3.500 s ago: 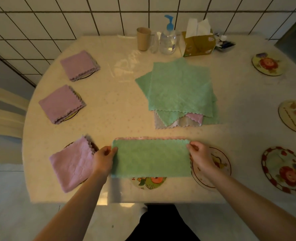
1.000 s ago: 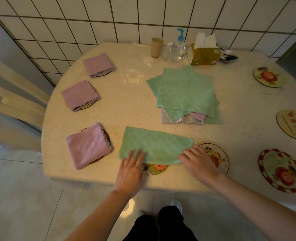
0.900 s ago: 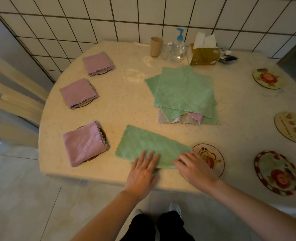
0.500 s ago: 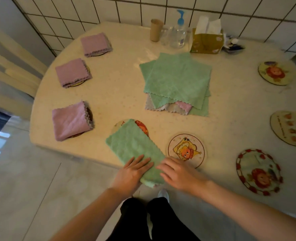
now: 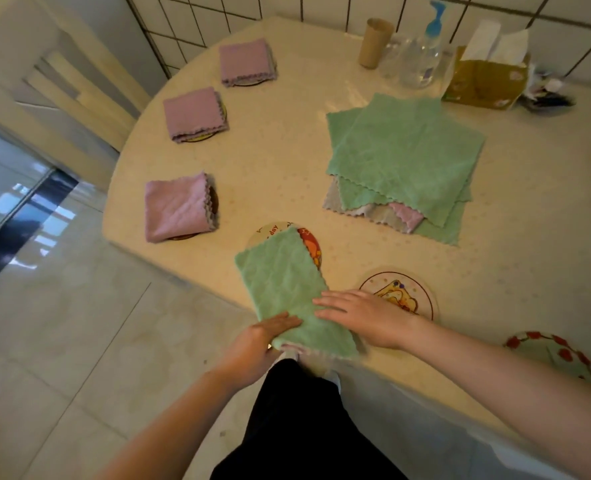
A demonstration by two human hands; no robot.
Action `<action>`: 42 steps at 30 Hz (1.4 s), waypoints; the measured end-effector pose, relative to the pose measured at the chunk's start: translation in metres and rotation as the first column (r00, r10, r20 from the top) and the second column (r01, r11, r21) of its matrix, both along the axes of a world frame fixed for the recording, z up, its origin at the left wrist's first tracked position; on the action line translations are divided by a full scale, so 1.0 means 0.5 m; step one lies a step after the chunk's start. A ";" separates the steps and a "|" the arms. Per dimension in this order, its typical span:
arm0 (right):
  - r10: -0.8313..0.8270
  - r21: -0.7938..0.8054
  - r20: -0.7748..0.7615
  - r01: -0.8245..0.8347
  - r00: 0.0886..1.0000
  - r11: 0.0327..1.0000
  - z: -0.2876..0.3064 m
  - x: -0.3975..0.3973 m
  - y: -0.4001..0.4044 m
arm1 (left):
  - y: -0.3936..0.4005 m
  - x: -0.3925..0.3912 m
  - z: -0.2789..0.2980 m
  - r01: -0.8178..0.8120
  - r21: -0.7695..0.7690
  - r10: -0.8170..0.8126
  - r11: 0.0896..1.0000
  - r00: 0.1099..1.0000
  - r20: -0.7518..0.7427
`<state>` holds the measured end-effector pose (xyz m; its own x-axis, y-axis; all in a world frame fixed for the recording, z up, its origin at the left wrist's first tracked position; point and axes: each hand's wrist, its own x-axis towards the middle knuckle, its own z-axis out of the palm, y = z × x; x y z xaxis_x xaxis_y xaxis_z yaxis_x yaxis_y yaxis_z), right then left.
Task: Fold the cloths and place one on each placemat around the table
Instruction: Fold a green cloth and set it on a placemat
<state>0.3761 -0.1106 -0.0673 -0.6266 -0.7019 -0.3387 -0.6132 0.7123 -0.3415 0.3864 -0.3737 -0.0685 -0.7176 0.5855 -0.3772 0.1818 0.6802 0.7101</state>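
Far to the left of both hands and farther out on the table [image 5: 287,168], three folded pink cloths sit one each on round placemats: the nearest pink cloth [image 5: 176,206], the middle pink cloth [image 5: 193,114] and the farthest pink cloth [image 5: 246,62], each mat showing only as a sliver under its cloth. The left hand [image 5: 257,342] lies flat, fingers extended, palm down on the near left corner of the folded green cloth [image 5: 290,292]; it grips nothing. That cloth is a long folded strip running away from the hands, its near end overhanging the table edge and its far end covering part of a cartoon placemat [image 5: 309,242]. The right hand [image 5: 363,315] is also flat and spread, pressing the cloth's right edge, fingertips just short of the left hand's; the two hands are close but apart. Just beyond the right hand lies a bare placemat with a yellow figure [image 5: 399,294]. Well beyond it sits a stack of unfolded cloths [image 5: 405,157], green on top with pink and grey edges showing beneath. To the right of the right forearm lies a red-rimmed placemat [image 5: 554,355].
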 end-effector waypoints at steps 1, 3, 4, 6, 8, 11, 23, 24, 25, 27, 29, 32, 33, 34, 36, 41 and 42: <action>-0.046 -0.022 0.057 0.047 0.997 0.999 0.000 -0.004 0.000 | 0.001 -0.007 0.009 -0.087 0.027 0.085 0.996 0.994 0.074; -0.205 -0.103 0.197 0.229 0.959 0.968 0.002 -0.016 -0.003 | 0.008 -0.025 0.019 -0.259 0.085 0.241 0.962 0.953 0.183; -0.304 -0.160 0.273 0.354 0.913 0.921 0.005 -0.025 -0.006 | 0.010 -0.035 0.023 -0.369 0.122 0.337 0.921 0.914 0.227; -0.463 -0.250 0.396 0.578 0.793 0.777 0.014 -0.050 -0.019 | 0.010 -0.060 0.021 -0.563 0.152 0.499 0.813 0.806 0.319; -0.546 -0.287 0.490 0.717 0.680 0.636 0.019 -0.078 -0.037 | 0.011 -0.087 0.026 -0.682 0.126 0.581 0.721 0.693 0.427; -0.585 -0.314 0.599 0.833 0.547 0.456 0.012 -0.118 -0.071 | 0.015 -0.123 0.028 -0.794 0.094 0.642 0.601 0.550 0.534; -0.658 -0.324 0.615 0.900 0.435 0.292 -0.022 -0.188 -0.125 | 0.000 -0.141 -0.003 -0.912 0.046 0.701 0.407 0.344 0.624; -0.673 -0.316 0.601 0.901 0.432 0.297 -0.026 -0.189 -0.127 | -0.001 -0.138 -0.005 -0.915 0.043 0.701 0.401 0.337 0.629; -0.689 -0.304 0.582 0.902 0.431 0.308 -0.030 -0.192 -0.129 | -0.002 -0.137 -0.009 -0.921 0.040 0.701 0.387 0.322 0.636; -0.727 -0.266 0.543 0.907 0.420 0.325 -0.037 -0.198 -0.134 | 0.001 -0.137 -0.009 -0.930 0.015 0.714 0.366 0.291 0.637; -0.773 -0.213 0.487 0.913 0.408 0.347 -0.042 -0.207 -0.141 | 0.004 -0.143 -0.010 -0.939 -0.018 0.730 0.344 0.256 0.634; -0.812 -0.155 0.391 0.901 0.433 0.406 -0.042 -0.213 -0.149 | 0.007 -0.153 -0.013 -0.939 -0.073 0.750 0.336 0.220 0.623; -0.818 -0.146 0.377 0.900 0.434 0.410 -0.042 -0.214 -0.150 | 0.007 -0.154 -0.016 -0.933 -0.079 0.778 0.352 0.245 0.579; -0.825 -0.140 0.369 0.903 0.428 0.406 -0.042 -0.214 -0.151 | 0.004 -0.154 -0.020 -0.914 -0.076 0.821 0.398 0.317 0.475; -0.843 -0.135 0.342 0.909 0.415 0.393 -0.038 -0.214 -0.152 | -0.008 -0.151 -0.023 -0.810 -0.083 0.815 0.580 0.576 0.069; -0.813 -0.138 0.143 0.825 0.564 0.548 -0.016 -0.186 -0.159 | -0.059 -0.155 -0.048 -0.295 -0.331 0.092 0.896 0.855 -0.511; -0.780 -0.092 0.080 0.784 0.621 0.614 -0.016 -0.175 -0.158 | -0.067 -0.156 -0.057 -0.231 -0.391 0.019 0.891 0.879 -0.477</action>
<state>0.2885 -0.1895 -0.0753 -0.9467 0.0171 -0.3216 0.1700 0.8747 -0.4539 0.3084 -0.4074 -0.0970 -0.9233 0.3369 -0.1842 0.2989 0.9318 0.2061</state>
